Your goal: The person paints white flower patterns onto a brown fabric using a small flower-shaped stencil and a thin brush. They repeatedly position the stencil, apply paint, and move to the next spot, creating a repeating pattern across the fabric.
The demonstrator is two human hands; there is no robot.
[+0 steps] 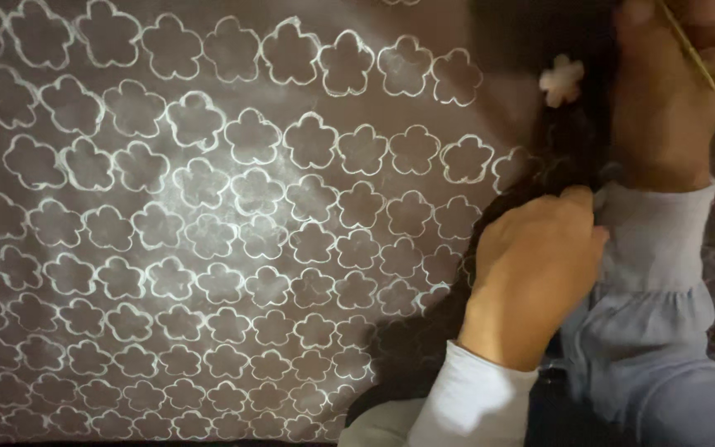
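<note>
Chalk-white flower outlines (200, 182) cover nearly the whole dark brown sheet (490, 25), row after row of the same five-petal shape, so we're well into the tracing job and down to the last bare patch. Using the little pale flower template (561, 79) as our landmark: everything to its left is already outlined, and the only unmarked sheet sits right around and above it, in the upper right corner.

Our right hand (664, 91) is just right of the template, fingers closed around a thin yellowish pencil or chalk stick (688, 45) that angles up past the top edge. We can't tell if the tip is touching the sheet. Our left hand (535, 265) is below the template, curled into a loose fist and pressed against the grey-blue sleeve (655, 248) of the right arm; whether it's pinching anything is hidden from us, it looks more like bracing.

Best guess at the step: the template is placed on a fresh spot beside the last outline in the top rows, ready to be traced. The next move would need the template pinned flat so it doesn't slide, and the stick run tight around every petal, edge just clear of the neighbouring outline.
</note>
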